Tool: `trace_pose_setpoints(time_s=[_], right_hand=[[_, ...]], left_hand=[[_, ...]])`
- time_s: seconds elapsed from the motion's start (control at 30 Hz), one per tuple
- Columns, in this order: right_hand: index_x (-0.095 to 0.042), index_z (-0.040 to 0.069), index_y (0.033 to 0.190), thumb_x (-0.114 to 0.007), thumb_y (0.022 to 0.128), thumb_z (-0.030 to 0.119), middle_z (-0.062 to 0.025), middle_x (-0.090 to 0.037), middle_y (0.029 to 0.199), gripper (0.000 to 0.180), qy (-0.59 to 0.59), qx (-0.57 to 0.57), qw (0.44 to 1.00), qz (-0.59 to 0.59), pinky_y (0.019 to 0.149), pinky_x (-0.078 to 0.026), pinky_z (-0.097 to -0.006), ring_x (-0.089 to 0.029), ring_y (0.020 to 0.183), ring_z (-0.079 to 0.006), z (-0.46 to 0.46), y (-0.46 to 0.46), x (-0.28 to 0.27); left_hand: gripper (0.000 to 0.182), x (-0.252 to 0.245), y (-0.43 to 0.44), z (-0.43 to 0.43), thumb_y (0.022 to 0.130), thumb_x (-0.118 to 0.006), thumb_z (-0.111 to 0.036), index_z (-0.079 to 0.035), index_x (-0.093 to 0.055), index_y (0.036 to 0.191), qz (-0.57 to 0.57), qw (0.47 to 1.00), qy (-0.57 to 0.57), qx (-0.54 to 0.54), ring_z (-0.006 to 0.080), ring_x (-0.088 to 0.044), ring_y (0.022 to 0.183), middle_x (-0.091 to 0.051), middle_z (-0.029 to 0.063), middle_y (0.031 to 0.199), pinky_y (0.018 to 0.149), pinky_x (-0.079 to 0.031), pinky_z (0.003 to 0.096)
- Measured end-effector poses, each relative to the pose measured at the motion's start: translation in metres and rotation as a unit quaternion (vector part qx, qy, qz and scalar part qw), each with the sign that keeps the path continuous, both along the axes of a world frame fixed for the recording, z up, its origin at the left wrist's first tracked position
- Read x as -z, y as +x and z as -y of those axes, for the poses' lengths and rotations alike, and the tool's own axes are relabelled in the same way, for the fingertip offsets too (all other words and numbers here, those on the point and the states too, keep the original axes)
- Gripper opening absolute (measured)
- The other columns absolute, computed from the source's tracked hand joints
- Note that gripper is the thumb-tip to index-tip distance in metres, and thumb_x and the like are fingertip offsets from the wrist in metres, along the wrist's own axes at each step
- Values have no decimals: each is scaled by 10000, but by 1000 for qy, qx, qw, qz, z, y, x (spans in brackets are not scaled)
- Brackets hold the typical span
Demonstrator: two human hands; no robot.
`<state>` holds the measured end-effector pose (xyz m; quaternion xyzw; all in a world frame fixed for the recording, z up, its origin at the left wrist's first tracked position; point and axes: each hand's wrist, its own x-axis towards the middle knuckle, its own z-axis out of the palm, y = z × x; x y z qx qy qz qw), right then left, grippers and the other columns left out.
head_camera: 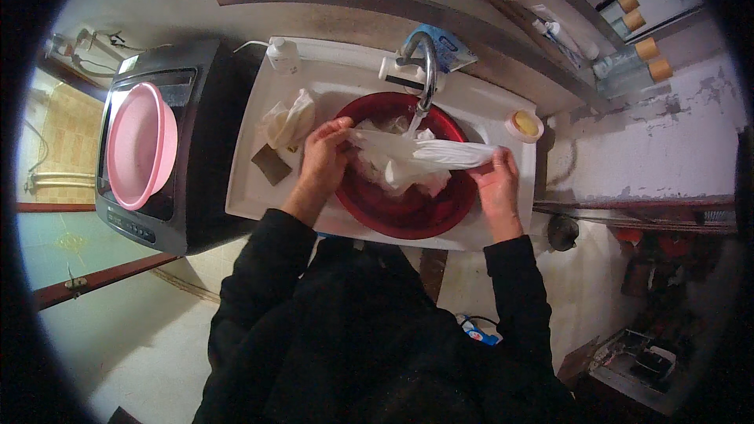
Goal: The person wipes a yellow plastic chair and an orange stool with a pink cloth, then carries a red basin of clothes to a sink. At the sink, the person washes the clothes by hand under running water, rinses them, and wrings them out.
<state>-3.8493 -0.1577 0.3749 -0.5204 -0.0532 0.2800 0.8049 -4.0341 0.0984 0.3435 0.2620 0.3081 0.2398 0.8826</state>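
A wet white cloth (453,154) is stretched sideways above a red basin (406,221), under the chrome faucet (430,68). Water runs from the spout onto the fabric. The cloth's left end is gripped by my left hand (326,156), and its right end is pinched in my right hand (498,188). Part of the white fabric hangs into the basin, where it lies bunched; whether that is one piece or more I cannot tell. The basin sits in a white sink (253,188). Beside my left hand, a crumpled cream cloth (288,119) rests on the sink's left ledge.
A brown block (271,165) and a white bottle (284,56) stand on the left ledge; a round container (524,126) is at right. A blue pouch (450,50) is behind the faucet. Left is a black washing machine (206,129) with a pink basin (141,147) on top. A shelf (353,0) runs above.
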Motion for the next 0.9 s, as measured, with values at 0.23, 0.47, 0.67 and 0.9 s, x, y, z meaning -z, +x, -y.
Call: trace_pose_setpoints(time_s=[0.23,0.47,0.67,0.9], right_hand=[[-504,108,1075,-522,981,292,-43,-553,1096,208,-40,81,991,98,879,-457,-429,-528,1043,-193,54,49,-42],[-507,117,1149,-527,975,269,-44,-574,1060,232,-49,100,985,131,856,-464,-356,-557,979,-171,43,47,-72],[-553,75,1165,-518,935,149,-8,-562,1007,244,-80,-55,981,169,779,-435,-263,-505,860,-89,-18,-13,-26],[-388,240,1346,-599,888,334,-97,-388,1347,513,-309,-123,936,-111,827,-492,-482,-442,1179,-323,-8,5,50]], left_hand=[[178,-64,-17,-57,916,-530,-46,-27,-602,1078,-127,979,156,-32,181,-592,836,-594,60,973,784,-505,314],[90,-66,-12,-91,919,-571,-76,-46,-611,995,-80,903,417,-61,92,-543,777,-597,15,954,648,-449,228],[161,-61,3,-13,845,-566,6,-81,-620,968,-61,893,411,170,138,-589,820,-600,14,863,739,-491,275],[440,89,54,-36,811,-632,-212,-97,-570,1232,-197,736,531,370,346,-535,1146,-564,181,1217,1032,-405,394]])
